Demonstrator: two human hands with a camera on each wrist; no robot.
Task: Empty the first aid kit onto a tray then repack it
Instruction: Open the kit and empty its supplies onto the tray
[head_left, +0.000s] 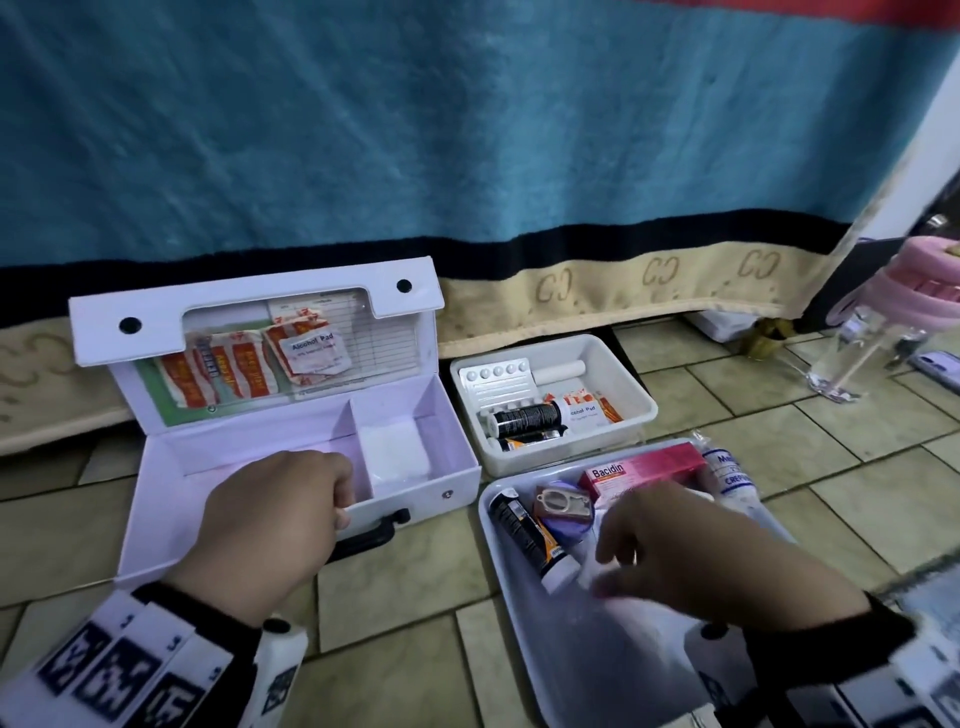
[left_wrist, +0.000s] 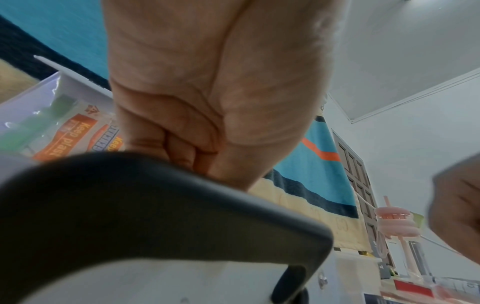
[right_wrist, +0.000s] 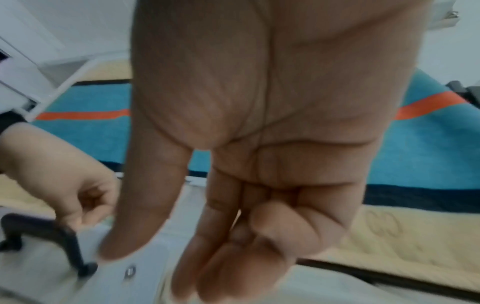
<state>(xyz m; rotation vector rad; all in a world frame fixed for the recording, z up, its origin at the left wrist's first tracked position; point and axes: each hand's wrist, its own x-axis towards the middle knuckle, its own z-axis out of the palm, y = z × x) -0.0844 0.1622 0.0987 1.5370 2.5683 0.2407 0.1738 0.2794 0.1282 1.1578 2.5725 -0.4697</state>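
Observation:
The white first aid kit (head_left: 426, 493) lies open on the tiled floor, lid up, with plasters (head_left: 223, 374) and an alcohol pad in the lid pocket. A white gauze pad (head_left: 392, 452) lies in its right compartment. My left hand (head_left: 340, 506) grips the kit's front wall above the black handle (left_wrist: 130, 205), fingers curled over the rim. My right hand (head_left: 605, 571) hovers over the grey tray (head_left: 485, 514), fingers relaxed and holding nothing. In the tray lie a black and orange tube (head_left: 530, 540), a red Bacidin box (head_left: 639, 470) and a crepe bandage (head_left: 732, 473).
A smaller white tray (head_left: 623, 374) behind holds blister packs, a white roll, dark tubes and pads. A teal blanket (head_left: 467, 130) hangs down at the back. At the far right stand a clear bottle with a pink lid (head_left: 883, 332) and a phone (head_left: 940, 366).

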